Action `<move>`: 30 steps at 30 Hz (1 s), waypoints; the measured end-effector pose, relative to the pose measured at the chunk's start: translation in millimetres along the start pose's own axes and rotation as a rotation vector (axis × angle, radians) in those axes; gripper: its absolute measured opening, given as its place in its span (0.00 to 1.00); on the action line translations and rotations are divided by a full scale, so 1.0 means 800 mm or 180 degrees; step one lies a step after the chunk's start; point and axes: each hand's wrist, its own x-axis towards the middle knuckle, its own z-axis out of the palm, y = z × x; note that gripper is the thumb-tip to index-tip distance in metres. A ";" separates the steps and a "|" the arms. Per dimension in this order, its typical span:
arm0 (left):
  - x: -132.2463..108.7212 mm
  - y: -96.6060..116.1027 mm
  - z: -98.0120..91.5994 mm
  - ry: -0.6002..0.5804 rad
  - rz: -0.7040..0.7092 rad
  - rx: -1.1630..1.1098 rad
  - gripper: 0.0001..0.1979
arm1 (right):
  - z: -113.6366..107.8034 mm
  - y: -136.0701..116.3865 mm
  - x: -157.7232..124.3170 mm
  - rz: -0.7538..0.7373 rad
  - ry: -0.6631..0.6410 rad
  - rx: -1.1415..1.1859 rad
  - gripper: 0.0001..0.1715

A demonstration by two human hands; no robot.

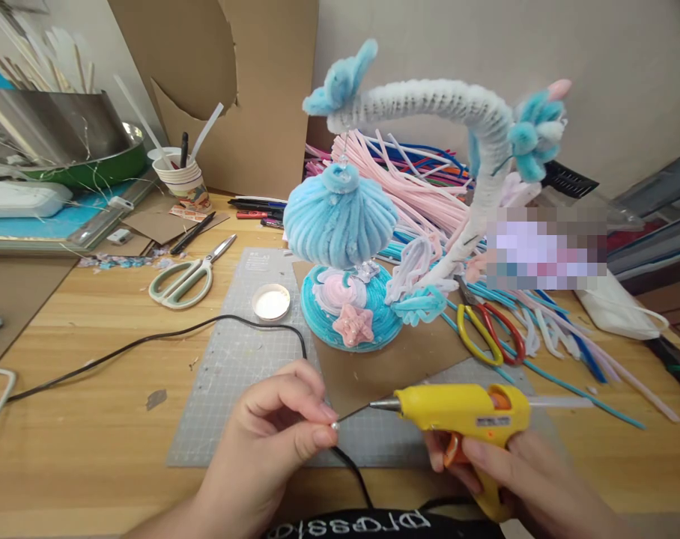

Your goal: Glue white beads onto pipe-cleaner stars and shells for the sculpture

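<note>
Between the thumb and forefinger of my left hand [278, 430] a small white pearl bead [334, 425] is pinched. My right hand [520, 464] grips a yellow hot glue gun [457, 408], its metal nozzle pointing left toward the bead, a little apart from it. A clear glue stick [562, 402] juts from the gun's rear. Beyond my hands stands a pipe-cleaner lamp: a blue shell shade [340, 221] hangs from a white curved arm [435, 101]. Its round blue base [311, 318] bears a pink starfish [353, 326].
A small round dish [271, 302] of white contents sits on the grey cutting mat [216, 404]. Green-handled scissors [188, 284] lie left, red-and-yellow-handled ones [480, 337] right. Pipe cleaners [424, 202] are heaped behind. A black cord [149, 340] crosses the table. Paper cups [177, 176] stand at back left.
</note>
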 end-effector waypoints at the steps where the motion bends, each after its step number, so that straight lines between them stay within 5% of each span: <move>1: 0.000 0.000 -0.001 0.0028 0.0012 -0.0025 0.03 | -0.004 -0.001 0.002 0.0171 -0.0133 0.0035 0.28; 5: 0.001 -0.001 -0.002 0.0161 -0.0005 -0.0057 0.04 | -0.018 -0.002 0.008 0.0887 -0.0220 -0.0240 0.30; 11: 0.002 0.000 0.001 0.0309 -0.0046 -0.0078 0.04 | -0.037 -0.015 0.006 -0.0111 0.0363 -0.2828 0.24; 14: 0.002 0.001 0.003 0.0434 -0.0052 -0.0100 0.04 | -0.023 -0.034 0.012 -0.1019 0.0555 -0.2679 0.14; 17: 0.003 0.002 0.004 0.0508 -0.0043 -0.0128 0.05 | 0.009 -0.054 0.031 -0.1587 0.0443 -0.2905 0.25; 22: 0.006 0.004 0.004 0.0628 -0.0035 -0.0087 0.05 | 0.051 -0.073 0.077 -0.1254 0.0341 -0.3741 0.37; 30: 0.007 0.000 -0.002 0.0794 -0.0059 0.0033 0.05 | 0.049 -0.080 0.104 -0.1384 0.0335 -0.3700 0.30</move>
